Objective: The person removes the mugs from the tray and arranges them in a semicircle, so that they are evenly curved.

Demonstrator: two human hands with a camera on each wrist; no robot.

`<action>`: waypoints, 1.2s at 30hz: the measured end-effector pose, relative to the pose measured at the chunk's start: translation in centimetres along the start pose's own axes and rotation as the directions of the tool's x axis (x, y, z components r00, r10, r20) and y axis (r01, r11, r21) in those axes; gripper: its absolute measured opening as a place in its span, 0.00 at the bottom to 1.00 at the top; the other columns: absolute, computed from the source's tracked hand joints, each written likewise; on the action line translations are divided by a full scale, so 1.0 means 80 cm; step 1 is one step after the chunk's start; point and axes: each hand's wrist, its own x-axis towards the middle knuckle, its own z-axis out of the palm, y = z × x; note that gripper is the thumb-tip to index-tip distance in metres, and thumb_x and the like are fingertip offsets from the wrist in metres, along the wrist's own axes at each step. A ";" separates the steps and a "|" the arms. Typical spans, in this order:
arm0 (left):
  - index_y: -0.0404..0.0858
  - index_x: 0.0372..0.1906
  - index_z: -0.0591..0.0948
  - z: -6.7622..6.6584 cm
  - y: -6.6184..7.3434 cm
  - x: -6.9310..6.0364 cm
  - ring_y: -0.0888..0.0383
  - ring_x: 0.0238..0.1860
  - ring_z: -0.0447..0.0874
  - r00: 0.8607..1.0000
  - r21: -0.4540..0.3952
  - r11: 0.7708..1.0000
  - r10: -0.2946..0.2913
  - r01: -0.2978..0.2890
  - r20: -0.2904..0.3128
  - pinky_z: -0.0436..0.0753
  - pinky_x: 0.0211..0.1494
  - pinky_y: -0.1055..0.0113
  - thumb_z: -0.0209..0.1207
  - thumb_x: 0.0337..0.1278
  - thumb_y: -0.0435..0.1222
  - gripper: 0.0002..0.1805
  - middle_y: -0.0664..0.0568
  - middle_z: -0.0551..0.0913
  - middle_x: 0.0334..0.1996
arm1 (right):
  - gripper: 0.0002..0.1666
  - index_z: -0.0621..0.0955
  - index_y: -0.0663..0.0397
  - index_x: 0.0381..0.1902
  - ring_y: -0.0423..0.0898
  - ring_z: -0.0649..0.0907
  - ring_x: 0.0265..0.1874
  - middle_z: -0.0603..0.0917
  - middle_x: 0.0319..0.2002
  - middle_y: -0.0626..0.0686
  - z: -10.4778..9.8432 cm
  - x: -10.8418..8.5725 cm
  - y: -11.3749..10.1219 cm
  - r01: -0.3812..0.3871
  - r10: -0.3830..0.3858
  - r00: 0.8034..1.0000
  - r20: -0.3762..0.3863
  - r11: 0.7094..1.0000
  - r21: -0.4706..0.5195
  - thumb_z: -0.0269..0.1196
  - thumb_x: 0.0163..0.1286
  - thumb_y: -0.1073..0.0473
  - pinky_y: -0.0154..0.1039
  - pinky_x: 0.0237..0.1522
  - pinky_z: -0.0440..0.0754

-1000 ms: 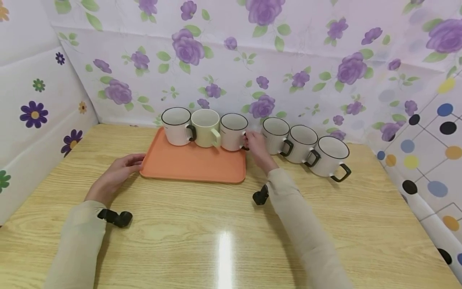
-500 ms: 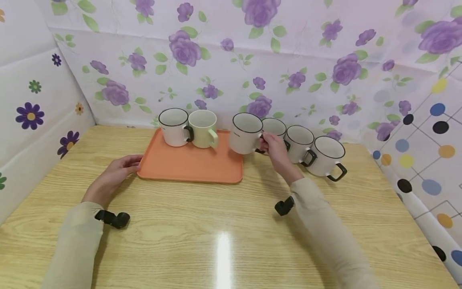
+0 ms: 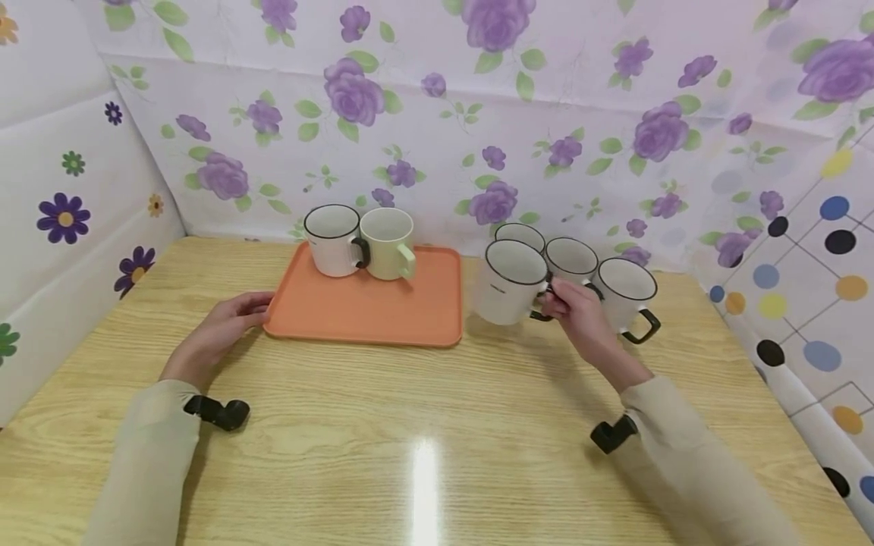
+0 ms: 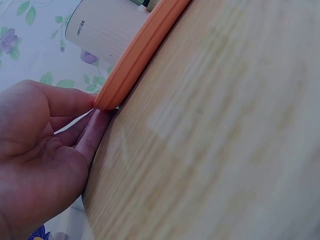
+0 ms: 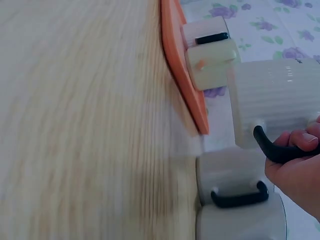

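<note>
An orange tray [image 3: 369, 311] lies on the wooden table, bearing a white mug with black rim and handle [image 3: 332, 243] and a pale green mug [image 3: 386, 246]. At the tray's left edge, my left hand [image 3: 221, 322] pinches the rim between thumb and fingers, as the left wrist view shows. My right hand [image 3: 583, 315] grips the black handle of another white mug [image 3: 508, 288], raised off the table right of the tray. Behind and beside this mug stand more white mugs, one partly hidden [image 3: 520, 233], a middle one [image 3: 572, 258] and a rightmost one [image 3: 624, 292].
Flowered cloth [image 3: 410, 114] hangs close behind the mugs, and dotted cloth [image 3: 819, 303] closes off the right side. Bare wooden tabletop [image 3: 328, 440] spreads in front of the tray. A black wrist camera [image 3: 614, 434] sits on the right sleeve.
My right hand has lifted the white mug off the tray's right end and carried it rightward and nearer. The left hand stays at the tray's edge.
</note>
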 end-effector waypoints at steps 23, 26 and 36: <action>0.23 0.71 0.56 0.001 -0.001 0.000 0.72 0.48 0.70 1.000 0.001 1.000 -0.002 0.002 -0.013 0.71 0.50 0.80 0.46 0.73 0.29 0.28 0.30 0.61 0.65 | 0.23 0.74 0.57 0.26 0.47 0.57 0.24 0.64 0.21 0.51 -0.123 -0.084 -0.017 -0.022 0.018 0.987 0.157 0.999 0.024 0.38 0.80 0.65 0.36 0.35 0.68; 0.24 0.71 0.56 0.001 -0.001 0.000 0.72 0.48 0.69 1.000 0.001 1.000 -0.006 0.006 -0.015 0.71 0.50 0.80 0.46 0.73 0.30 0.28 0.30 0.61 0.65 | 0.25 0.74 0.59 0.26 0.48 0.57 0.24 0.60 0.21 0.53 -0.134 -0.092 -0.016 -0.006 0.001 0.981 0.192 1.000 0.026 0.35 0.80 0.67 0.38 0.34 0.64; 0.24 0.72 0.55 0.001 0.000 0.001 0.72 0.48 0.69 1.000 -0.010 1.000 -0.012 0.012 -0.010 0.72 0.50 0.79 0.46 0.73 0.30 0.28 0.29 0.60 0.66 | 0.23 0.71 0.62 0.25 0.51 0.59 0.25 0.57 0.21 0.57 -0.164 -0.111 -0.015 0.003 -0.006 0.973 0.229 1.000 0.017 0.35 0.80 0.69 0.35 0.38 0.72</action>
